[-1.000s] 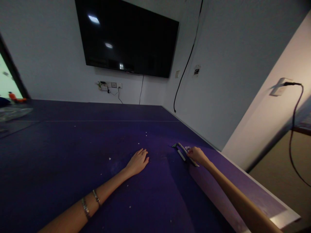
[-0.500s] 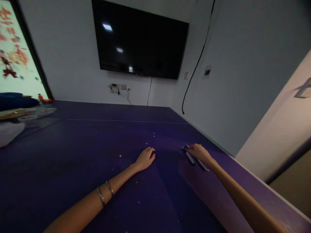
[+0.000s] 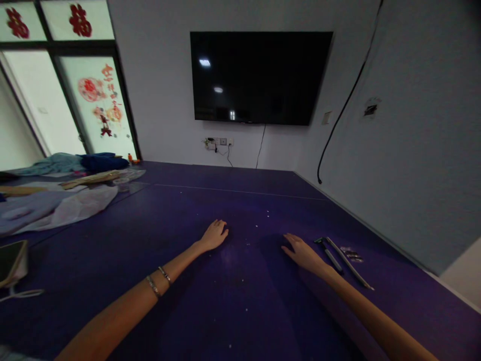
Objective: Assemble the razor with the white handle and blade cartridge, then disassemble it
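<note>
My left hand (image 3: pixel 215 235) rests on the dark purple tabletop (image 3: pixel 233 271), its fingers stretched out and holding nothing. Two bracelets circle that forearm. Over on the right, my right hand (image 3: pixel 299 250) is open above the table, thumb apart from the fingers, with nothing in it. Just beyond it lies a razor-shaped tool (image 3: pixel 331 256) with a grey and dark handle and a small crosswise head. Alongside that is a long, thin, pale stick-like thing (image 3: pixel 351 265). A small dark, shiny packet or cluster of pieces (image 3: pixel 352 254) lies farther right.
Small white scraps (image 3: pixel 268 214) are scattered over the table. At the left lie a crumpled plastic sheet (image 3: pixel 90 203), blue cloth (image 3: pixel 103 162) and a phone-like object (image 3: pixel 13 263) with a strap. A black cable (image 3: pixel 341 110) hangs beside the wall-mounted television (image 3: pixel 259 77).
My right hand has let go of the pale stick-like thing and moved left, away from the tools. The view has turned left, bringing the door and more of the plastic sheet into sight.
</note>
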Demonstrator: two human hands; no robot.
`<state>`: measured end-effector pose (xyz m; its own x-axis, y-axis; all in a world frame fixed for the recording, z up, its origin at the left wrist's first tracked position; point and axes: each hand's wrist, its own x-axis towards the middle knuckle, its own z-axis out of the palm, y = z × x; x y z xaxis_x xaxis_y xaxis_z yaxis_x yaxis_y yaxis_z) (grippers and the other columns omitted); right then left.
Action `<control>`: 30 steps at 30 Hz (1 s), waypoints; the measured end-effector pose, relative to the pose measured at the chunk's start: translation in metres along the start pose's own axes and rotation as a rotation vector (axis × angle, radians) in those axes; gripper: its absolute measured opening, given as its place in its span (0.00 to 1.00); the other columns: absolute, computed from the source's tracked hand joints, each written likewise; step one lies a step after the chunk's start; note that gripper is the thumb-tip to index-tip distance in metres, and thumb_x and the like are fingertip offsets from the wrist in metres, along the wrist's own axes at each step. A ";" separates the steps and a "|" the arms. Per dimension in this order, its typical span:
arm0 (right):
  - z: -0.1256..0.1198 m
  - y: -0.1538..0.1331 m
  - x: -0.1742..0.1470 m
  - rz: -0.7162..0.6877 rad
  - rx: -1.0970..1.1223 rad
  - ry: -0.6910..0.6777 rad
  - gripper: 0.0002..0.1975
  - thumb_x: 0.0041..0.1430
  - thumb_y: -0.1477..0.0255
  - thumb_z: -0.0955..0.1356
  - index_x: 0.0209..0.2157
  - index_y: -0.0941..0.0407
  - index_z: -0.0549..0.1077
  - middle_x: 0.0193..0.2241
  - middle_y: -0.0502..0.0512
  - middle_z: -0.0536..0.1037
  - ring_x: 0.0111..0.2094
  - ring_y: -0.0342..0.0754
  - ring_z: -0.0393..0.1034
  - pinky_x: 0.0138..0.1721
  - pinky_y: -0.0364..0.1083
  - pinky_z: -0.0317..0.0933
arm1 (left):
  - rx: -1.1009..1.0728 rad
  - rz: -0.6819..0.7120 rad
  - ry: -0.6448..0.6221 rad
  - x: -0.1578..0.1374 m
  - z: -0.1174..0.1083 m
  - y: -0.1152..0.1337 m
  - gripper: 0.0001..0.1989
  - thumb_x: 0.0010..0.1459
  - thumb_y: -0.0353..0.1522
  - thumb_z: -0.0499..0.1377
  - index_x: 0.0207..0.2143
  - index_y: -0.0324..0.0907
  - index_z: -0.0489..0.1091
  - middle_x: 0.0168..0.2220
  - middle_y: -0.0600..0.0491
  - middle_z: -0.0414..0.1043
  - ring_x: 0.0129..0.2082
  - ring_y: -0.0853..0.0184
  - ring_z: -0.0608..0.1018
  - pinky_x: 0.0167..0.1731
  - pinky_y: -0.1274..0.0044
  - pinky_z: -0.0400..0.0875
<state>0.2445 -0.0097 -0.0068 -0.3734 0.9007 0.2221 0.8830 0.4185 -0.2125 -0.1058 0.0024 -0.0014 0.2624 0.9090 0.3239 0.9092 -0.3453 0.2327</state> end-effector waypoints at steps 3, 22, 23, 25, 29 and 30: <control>0.010 -0.004 -0.002 0.030 -0.033 0.006 0.30 0.58 0.59 0.57 0.55 0.66 0.62 0.56 0.68 0.61 0.57 0.55 0.54 0.57 0.51 0.48 | 0.041 -0.066 0.000 -0.010 0.000 -0.025 0.20 0.60 0.37 0.43 0.48 0.36 0.62 0.53 0.40 0.63 0.57 0.56 0.60 0.55 0.62 0.52; 0.017 -0.007 -0.011 0.109 -0.043 0.049 0.26 0.60 0.61 0.55 0.55 0.59 0.63 0.57 0.62 0.61 0.58 0.54 0.52 0.56 0.53 0.48 | 0.076 -0.103 -0.023 -0.024 0.004 -0.034 0.24 0.60 0.39 0.42 0.53 0.33 0.59 0.57 0.38 0.58 0.60 0.55 0.56 0.56 0.64 0.50; 0.017 -0.008 -0.012 0.112 -0.044 0.048 0.26 0.60 0.61 0.55 0.55 0.59 0.63 0.57 0.61 0.60 0.59 0.54 0.52 0.56 0.53 0.48 | 0.076 -0.100 -0.021 -0.025 0.003 -0.033 0.24 0.60 0.39 0.43 0.53 0.33 0.59 0.57 0.38 0.58 0.60 0.55 0.56 0.56 0.64 0.50; 0.017 -0.008 -0.012 0.110 -0.042 0.052 0.26 0.60 0.61 0.55 0.55 0.59 0.63 0.57 0.62 0.60 0.59 0.54 0.52 0.56 0.53 0.48 | 0.074 -0.095 -0.016 -0.025 0.002 -0.033 0.24 0.60 0.39 0.43 0.52 0.32 0.60 0.57 0.38 0.58 0.60 0.55 0.55 0.56 0.63 0.51; 0.019 -0.007 -0.013 0.094 -0.025 0.070 0.26 0.59 0.61 0.56 0.54 0.60 0.64 0.57 0.63 0.61 0.58 0.54 0.52 0.56 0.53 0.48 | 0.081 -0.095 -0.020 -0.026 0.001 -0.032 0.22 0.60 0.38 0.44 0.51 0.33 0.61 0.57 0.39 0.58 0.60 0.55 0.55 0.56 0.63 0.51; 0.019 -0.006 -0.012 0.092 -0.021 0.075 0.26 0.59 0.61 0.56 0.54 0.61 0.64 0.57 0.63 0.61 0.58 0.54 0.52 0.56 0.53 0.49 | 0.087 -0.098 -0.024 -0.026 0.001 -0.032 0.22 0.60 0.37 0.44 0.51 0.34 0.61 0.57 0.39 0.58 0.60 0.56 0.55 0.56 0.64 0.51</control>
<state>0.2379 -0.0213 -0.0266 -0.2691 0.9234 0.2738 0.9186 0.3315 -0.2151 -0.1416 -0.0100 -0.0185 0.1772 0.9432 0.2812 0.9553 -0.2335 0.1812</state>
